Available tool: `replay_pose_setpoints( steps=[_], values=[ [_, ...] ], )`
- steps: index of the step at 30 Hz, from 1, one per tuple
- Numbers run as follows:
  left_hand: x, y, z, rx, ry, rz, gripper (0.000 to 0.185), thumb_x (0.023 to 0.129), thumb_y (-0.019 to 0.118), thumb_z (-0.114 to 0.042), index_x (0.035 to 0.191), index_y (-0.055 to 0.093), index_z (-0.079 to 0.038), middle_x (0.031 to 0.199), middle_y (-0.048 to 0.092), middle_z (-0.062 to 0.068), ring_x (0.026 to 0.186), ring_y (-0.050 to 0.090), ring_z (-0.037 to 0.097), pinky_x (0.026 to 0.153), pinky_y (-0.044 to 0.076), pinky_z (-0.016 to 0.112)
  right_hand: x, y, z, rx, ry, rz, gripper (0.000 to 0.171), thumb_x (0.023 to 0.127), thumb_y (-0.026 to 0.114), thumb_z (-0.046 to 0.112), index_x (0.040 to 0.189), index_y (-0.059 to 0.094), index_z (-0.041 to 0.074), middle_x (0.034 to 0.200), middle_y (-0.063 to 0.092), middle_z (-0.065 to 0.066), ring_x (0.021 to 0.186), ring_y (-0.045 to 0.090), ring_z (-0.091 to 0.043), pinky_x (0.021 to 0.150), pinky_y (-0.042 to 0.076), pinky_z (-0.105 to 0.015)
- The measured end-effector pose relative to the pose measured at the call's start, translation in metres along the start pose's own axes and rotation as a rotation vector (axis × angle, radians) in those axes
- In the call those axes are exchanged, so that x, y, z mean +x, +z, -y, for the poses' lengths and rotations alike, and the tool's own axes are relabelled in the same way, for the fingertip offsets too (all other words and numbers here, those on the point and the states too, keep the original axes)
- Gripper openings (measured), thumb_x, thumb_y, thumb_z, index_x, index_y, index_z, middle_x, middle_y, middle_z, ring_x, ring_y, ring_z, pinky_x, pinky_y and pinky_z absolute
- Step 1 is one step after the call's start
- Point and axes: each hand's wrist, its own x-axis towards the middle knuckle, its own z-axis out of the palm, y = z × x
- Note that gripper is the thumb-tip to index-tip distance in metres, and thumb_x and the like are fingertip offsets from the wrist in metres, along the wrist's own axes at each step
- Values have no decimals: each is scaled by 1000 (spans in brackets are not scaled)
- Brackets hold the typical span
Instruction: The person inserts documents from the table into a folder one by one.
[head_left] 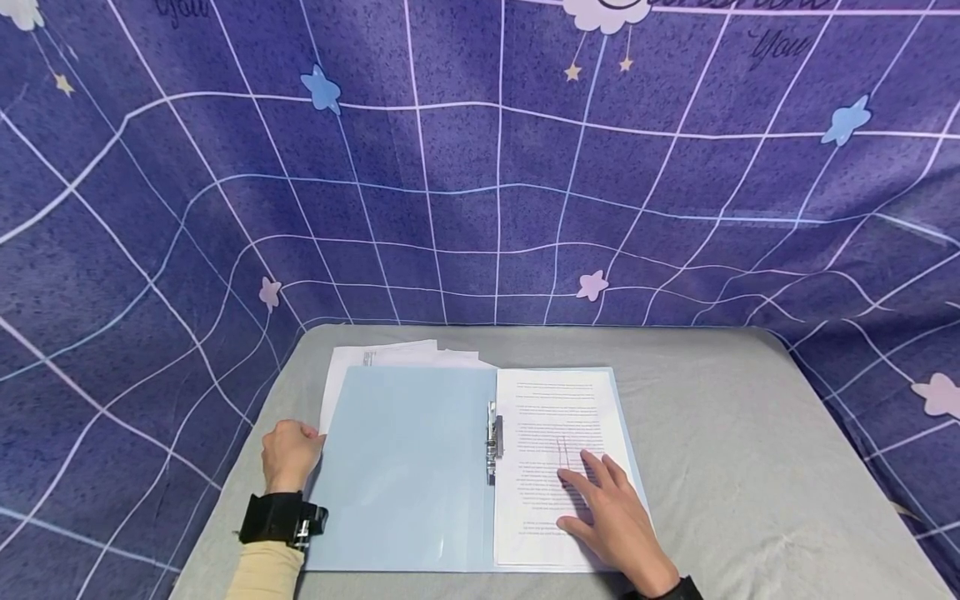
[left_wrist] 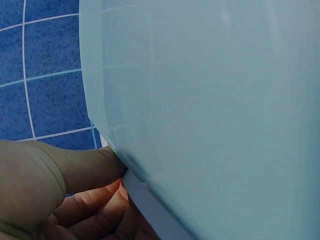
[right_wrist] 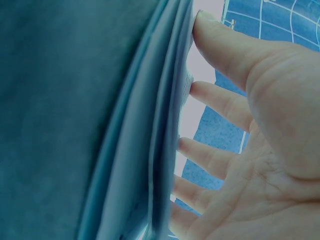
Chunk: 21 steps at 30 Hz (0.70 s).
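Two hands: both sit on an open light-blue folder (head_left: 405, 467) lying flat in the lower middle of the head view.
Right fingers (head_left: 588, 479): straight and slightly spread, pressing flat on the printed sheet; in the right wrist view the fingertips (right_wrist: 200, 92) touch the sheet's edge, thumb uppermost.
Right hand (head_left: 611, 517): lies palm down over the lower right part of the sheet, a dark cuff at the wrist at the bottom edge of the frame.
Left fingers (left_wrist: 95, 200): curled at the folder's left edge; in the left wrist view the thumb (left_wrist: 85, 165) lies against the cover's edge with the fingers tucked under it, pinching the cover.
Left hand (head_left: 291, 454): at the lower left of the head view, touching the folder's left rim, with a black wrist strap (head_left: 279, 518) and a beige sleeve (head_left: 266, 573) below it.
Printed sheet (head_left: 558, 450): white, covered in small text, lying on the folder's right half.
Metal clip (head_left: 493, 442): runs along the folder's spine, just left of the sheet.
Loose papers (head_left: 390, 357): white, sticking out from under the folder's upper left corner.
Desk (head_left: 735, 433): covered in grey cloth, carrying the folder near its middle.
Backdrop (head_left: 480, 167): purple cloth with a white grid, stars and clouds, filling the upper frame.
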Motion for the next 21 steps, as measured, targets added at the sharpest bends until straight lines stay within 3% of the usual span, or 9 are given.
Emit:
replay_pose_setpoints(
  steps=[14, 21],
  values=[
    [0, -4, -1, -20, 23, -54, 15, 90, 75, -14, 87, 68, 0, 85, 69, 21, 78, 64, 43, 56, 44, 46, 0, 0, 0, -6, -2, -10, 63, 69, 94, 35, 125, 73, 15, 142, 56, -26, 132, 46, -56, 103, 43, -65],
    [-7, -16, -7, -43, 140, -214, 9, 94, 68, -10, 93, 66, -1, 83, 72, 23, 76, 66, 48, 60, 47, 54, 0, 1, -1, -14, -7, -14, 63, 69, 94, 36, 124, 74, 15, 142, 56, -26, 132, 47, -57, 102, 43, -66]
  ],
)
